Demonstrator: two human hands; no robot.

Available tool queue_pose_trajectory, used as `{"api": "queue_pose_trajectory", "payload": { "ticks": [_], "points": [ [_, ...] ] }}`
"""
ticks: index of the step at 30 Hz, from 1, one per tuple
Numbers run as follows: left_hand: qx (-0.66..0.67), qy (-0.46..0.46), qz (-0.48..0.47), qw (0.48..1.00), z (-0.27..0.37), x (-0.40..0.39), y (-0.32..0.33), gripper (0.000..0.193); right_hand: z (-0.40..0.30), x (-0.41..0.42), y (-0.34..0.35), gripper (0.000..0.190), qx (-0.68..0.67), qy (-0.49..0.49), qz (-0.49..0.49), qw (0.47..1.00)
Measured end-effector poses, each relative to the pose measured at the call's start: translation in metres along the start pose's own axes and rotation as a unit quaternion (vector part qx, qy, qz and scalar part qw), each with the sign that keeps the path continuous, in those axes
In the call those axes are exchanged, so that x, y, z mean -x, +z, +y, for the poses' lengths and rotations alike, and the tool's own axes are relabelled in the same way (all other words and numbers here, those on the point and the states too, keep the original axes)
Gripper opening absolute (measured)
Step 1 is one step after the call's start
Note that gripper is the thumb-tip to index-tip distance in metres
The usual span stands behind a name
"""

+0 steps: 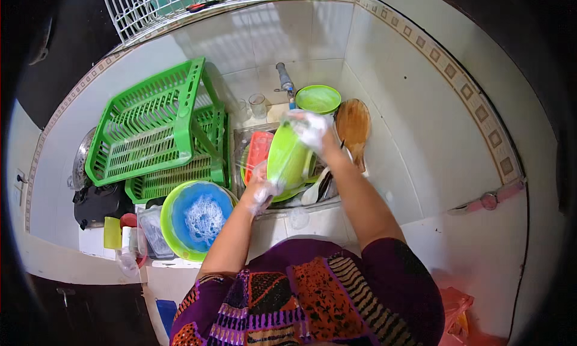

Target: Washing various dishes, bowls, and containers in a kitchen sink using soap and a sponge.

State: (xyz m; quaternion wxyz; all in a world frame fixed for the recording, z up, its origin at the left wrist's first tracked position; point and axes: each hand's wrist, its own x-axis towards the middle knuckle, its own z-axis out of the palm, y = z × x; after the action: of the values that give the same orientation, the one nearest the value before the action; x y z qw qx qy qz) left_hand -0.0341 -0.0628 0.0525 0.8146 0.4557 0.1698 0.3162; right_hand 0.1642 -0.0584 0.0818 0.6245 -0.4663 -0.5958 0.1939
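Observation:
A lime-green plastic bowl (286, 159) is held up on its side over the sink (236, 141), with suds on its surface. My left hand (261, 190), wet with foam, grips the bowl's lower left edge. At the upper rim, my right hand (311, 127) is blurred and covered in white lather; whether it holds a sponge is hidden. Close beneath the bowl, a red plastic tray (259, 150) leans in the sink. To the right lie a white ladle (315, 190) and dark-handled utensils, partly covered by my right forearm.
Behind the sink are the faucet (284, 78), a soapy green bowl (318, 99), a wooden board (353, 125) and drinking glasses (257, 105). A green dish rack (148, 120) stands left, near a blue basin (203, 215) of sudsy water inside a green one. A wire rack (130, 26) hangs above.

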Motion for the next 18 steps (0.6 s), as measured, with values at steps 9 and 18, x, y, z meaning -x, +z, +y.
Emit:
{"api": "queue_pose_trajectory", "payload": {
  "ticks": [9,18],
  "points": [
    [-0.249,-0.105,-0.073,0.96,0.006,-0.006,-0.018,0.046,-0.036,0.028,0.044,0.013,0.167,-0.212,0.016,0.963],
    [-0.13,-0.033,-0.004,0.991,0.004,-0.007,-0.01,0.043,0.028,0.001,0.002,0.007,-0.169,0.181,0.076,0.966]
  ]
}}
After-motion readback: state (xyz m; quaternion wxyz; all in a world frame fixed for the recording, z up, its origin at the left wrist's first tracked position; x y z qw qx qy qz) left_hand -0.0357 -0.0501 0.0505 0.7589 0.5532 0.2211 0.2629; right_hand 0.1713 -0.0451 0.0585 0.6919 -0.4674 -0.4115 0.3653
